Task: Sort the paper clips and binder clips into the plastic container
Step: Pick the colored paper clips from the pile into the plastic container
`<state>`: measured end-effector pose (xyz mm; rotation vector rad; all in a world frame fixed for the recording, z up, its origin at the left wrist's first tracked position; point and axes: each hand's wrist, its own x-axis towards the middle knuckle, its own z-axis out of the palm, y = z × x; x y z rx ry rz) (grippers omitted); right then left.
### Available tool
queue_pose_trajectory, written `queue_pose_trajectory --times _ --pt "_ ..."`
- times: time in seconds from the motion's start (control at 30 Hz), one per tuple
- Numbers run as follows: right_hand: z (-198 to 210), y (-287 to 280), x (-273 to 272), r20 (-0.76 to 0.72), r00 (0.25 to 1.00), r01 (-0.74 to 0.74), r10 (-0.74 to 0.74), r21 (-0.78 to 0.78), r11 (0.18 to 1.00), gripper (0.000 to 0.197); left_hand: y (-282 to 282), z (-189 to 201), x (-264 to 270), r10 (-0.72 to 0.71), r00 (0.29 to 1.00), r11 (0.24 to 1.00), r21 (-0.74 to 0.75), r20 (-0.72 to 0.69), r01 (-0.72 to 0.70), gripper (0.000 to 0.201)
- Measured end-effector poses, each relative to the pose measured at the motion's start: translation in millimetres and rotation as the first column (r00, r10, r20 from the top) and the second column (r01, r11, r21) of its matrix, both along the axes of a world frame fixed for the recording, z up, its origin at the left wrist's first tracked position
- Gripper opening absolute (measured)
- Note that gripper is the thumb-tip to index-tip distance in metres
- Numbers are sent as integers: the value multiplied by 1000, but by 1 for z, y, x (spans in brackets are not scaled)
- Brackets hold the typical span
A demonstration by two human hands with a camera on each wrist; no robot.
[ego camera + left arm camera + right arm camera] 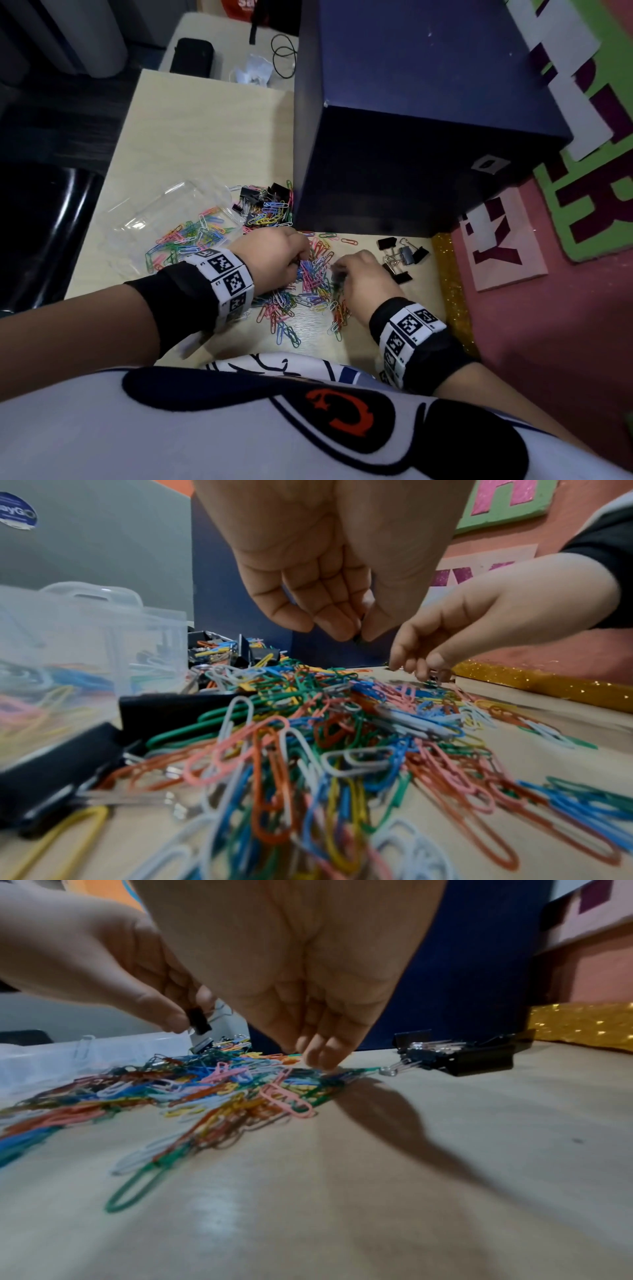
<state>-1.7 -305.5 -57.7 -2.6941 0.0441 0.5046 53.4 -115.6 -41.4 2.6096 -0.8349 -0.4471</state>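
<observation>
Left hand (103, 969) pinched a black binder clip (198, 1020); right hand (363, 277) picked at the paper clips (308, 284) between them. Plastic container (164, 212) beyond the left hand held few, so most sorting remained.

Black wristbands (185, 294), checkered marker bands (227, 275), white printed shirt (171, 428)

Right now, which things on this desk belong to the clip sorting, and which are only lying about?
For the job:
- paper clips, loose pile
- binder clips, group on the right
- plastic container, some paper clips inside
- small binder clip, pinched by left hand
- right hand, fingertips on the pile

Lying about:
- dark blue box
- black case
- black cord
</observation>
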Motion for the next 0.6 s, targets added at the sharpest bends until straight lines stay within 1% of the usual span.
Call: queue_pose_trajectory --times 0.07,0.13,0.17,0.23,0.27,0.33,0.4,0.47,0.5,0.6 --pt "0 -5 0 -14 996 84 -84 -52 995 42 -1 2 0 3 1000 1000 17 9 -3 27" --pt "0 -7 -2 -79 995 51 -59 -105 993 43 -4 4 0 -3 1000 1000 31 17 2 26" --pt "1 -5 -2 -104 994 15 -24 -93 996 43 -5 5 1 -8 1000 999 31 22 7 26" --pt "3 -3 -2 -112 993 -25 22 -27 999 39 -8 6 1 -12 999 1000 21 36 12 24" --pt "4 -4 -1 -81 997 -6 8 15 1000 36 -9 7 2 -11 999 1000 8 38 11 24" --pt "6 -5 2 33 996 82 -86 93 992 29 -11 6 3 -14 999 999 -30 36 15 24" --pt "8 -7 4 86 985 134 -148 146 980 30 -12 5 3 -46 999 996 -77 17 47 24" --pt "7 -7 4 69 987 127 -144 202 971 35 -13 4 2 -92 996 990 -111 -5 91 23" --pt "7 -6 4 64 988 122 -141 235 964 35 -14 4 1 -108 994 987 -122 -7 106 23" --pt "3 -5 4 65 983 141 -171 325 935 21 -18 4 -2 -119 993 982 -148 -10 116 22"
